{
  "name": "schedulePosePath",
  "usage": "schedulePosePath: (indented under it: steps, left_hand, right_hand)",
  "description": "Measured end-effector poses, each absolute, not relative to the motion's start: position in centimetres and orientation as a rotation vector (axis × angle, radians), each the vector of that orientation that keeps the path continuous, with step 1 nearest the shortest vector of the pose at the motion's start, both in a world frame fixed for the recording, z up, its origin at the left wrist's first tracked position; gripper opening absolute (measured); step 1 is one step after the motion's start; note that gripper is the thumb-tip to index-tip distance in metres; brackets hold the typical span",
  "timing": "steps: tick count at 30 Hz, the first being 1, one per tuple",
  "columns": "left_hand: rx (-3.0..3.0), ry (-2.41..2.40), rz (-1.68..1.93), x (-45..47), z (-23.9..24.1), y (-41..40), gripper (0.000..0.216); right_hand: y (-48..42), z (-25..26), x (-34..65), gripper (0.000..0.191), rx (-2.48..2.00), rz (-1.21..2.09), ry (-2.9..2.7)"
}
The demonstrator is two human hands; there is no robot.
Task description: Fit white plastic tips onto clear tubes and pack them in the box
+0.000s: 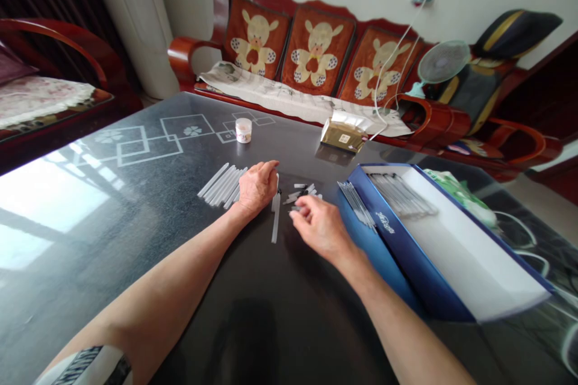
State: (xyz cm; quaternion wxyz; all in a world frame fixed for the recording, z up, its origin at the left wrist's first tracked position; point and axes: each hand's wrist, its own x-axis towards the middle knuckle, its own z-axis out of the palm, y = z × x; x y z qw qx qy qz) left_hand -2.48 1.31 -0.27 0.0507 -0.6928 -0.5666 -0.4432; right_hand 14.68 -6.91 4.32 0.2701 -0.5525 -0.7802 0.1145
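My left hand (258, 188) is closed by the tabletop, its curled fingers mostly hidden from me. A translucent white pen barrel (275, 225) sticks out from beneath its fingers towards me, with a small dark piece near its upper end. To the left of this hand lies a row of similar pen barrels (219, 185), partly covered by it. My right hand (320, 224) has thumb and fingertips pinched together on a small greyish piece too tiny to name. Just beyond those fingertips is a loose pile of small black and clear pen parts (303, 191).
On the right, a blue box (388, 222) with a white inside holds a bundle of thin pen refills (401, 192). More refills (357, 204) lie along its left side. A small white jar (243, 130) and a tissue pack (344, 132) stand farther back on the dark table (180, 150).
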Motion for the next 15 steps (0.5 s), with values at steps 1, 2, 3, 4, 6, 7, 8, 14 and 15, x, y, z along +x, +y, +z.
schedulePosePath:
  steps: [1, 2, 3, 4, 6, 7, 8, 14, 15]
  left_hand:
    - [-2.113, -1.722, -1.347, -2.5, -0.3, 1.3, 0.029]
    - [-2.122, -1.719, -1.343, -2.5, -0.3, 1.3, 0.029]
    - [-2.132, -1.715, -1.339, -2.5, -0.4, 1.3, 0.029]
    - [-2.141, -1.711, -1.336, -2.4, -0.4, 1.3, 0.030]
    - [-2.150, -1.702, -1.337, -2.4, -0.4, 1.3, 0.029]
    - [-2.152, -1.699, -1.341, -2.3, -0.4, 1.3, 0.029]
    - [-2.158, -1.694, -1.345, -2.3, -0.4, 1.2, 0.029]
    - [-2.241, -1.609, -1.340, -2.0, -0.1, 0.8, 0.029]
    - [-2.270, -1.564, -1.333, -2.0, 0.0, 0.8, 0.030]
  right_hand:
    - [-7.6, 3.5, 12.8, 0.022, -1.508, 0.313, -2.124]
    - [-8.1, 2.7, 11.3, 0.027, -1.523, 0.296, -2.141]
    - [-8.5, 2.1, 10.3, 0.030, -1.541, 0.270, -2.157]
    - [-8.7, 1.7, 9.7, 0.031, -1.559, 0.246, -2.176]
    - [-8.8, 1.2, 9.3, 0.028, -1.591, 0.214, -2.203]
    - [-8.8, 1.1, 9.4, 0.026, -1.606, 0.211, -2.209]
    - [-8.7, 1.1, 9.5, 0.024, -1.621, 0.216, -2.208]
    - [-7.6, 1.7, 10.7, 0.021, -1.636, 0.281, -2.108]
    - [-7.3, 2.0, 11.2, 0.020, -1.614, 0.270, -2.074]
